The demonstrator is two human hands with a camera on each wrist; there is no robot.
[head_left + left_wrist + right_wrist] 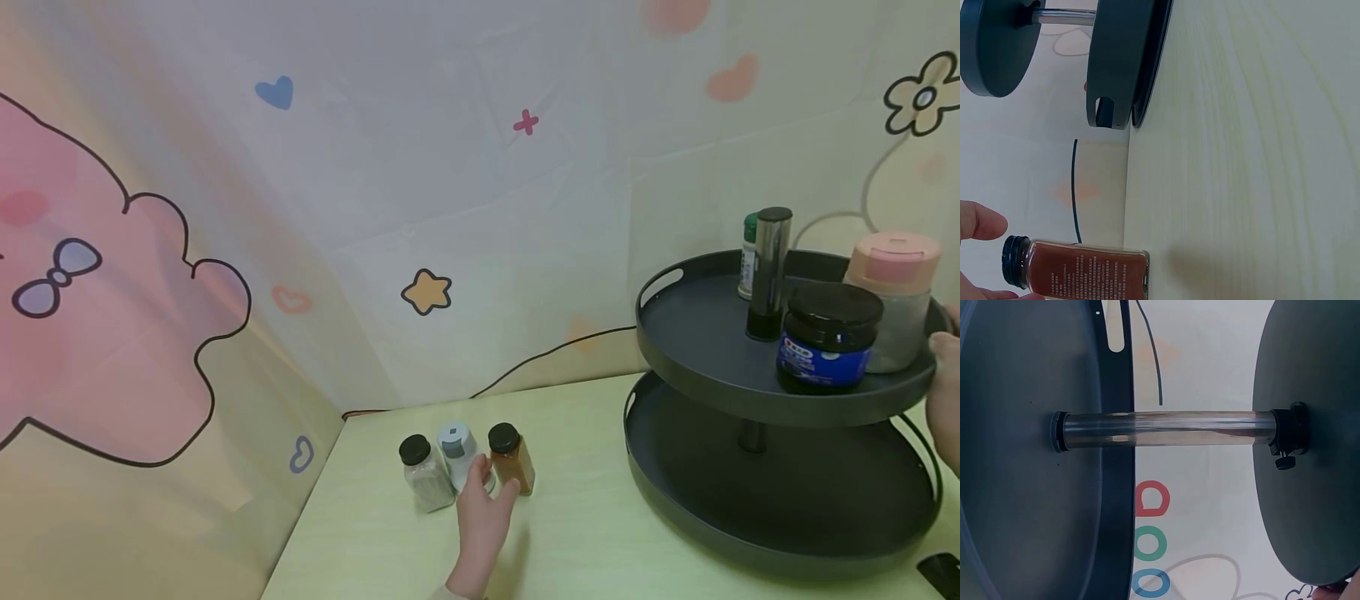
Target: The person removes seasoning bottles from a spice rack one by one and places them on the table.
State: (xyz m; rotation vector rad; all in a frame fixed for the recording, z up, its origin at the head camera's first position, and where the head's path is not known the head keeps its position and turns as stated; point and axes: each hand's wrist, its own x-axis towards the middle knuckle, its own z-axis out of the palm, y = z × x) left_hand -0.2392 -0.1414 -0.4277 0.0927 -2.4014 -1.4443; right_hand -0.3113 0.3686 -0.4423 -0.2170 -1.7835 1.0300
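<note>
My left hand (483, 508) reaches toward three small containers on the table, its thumb and fingers spread. Nearest to it is a spice jar (512, 460) of reddish-brown powder with a black cap. In the left wrist view the spread fingertips (984, 222) are beside that cap. Partly behind the hand stands a white shaker bottle (454, 446), with a black-capped jar (427, 479) of pale contents to its left. My right hand (947, 400), partly out of frame, grips the rim of the upper tray of a dark two-tier rack (712, 398).
The upper tier carries a blue-labelled jar (828, 342), a pink-lidded container (896, 308), a tall silver-and-black cylinder (771, 267) and a green-capped bottle (747, 262). A metal post (1179, 428) joins the tiers. A black object (941, 573) lies at lower right; a patterned cloth hangs behind.
</note>
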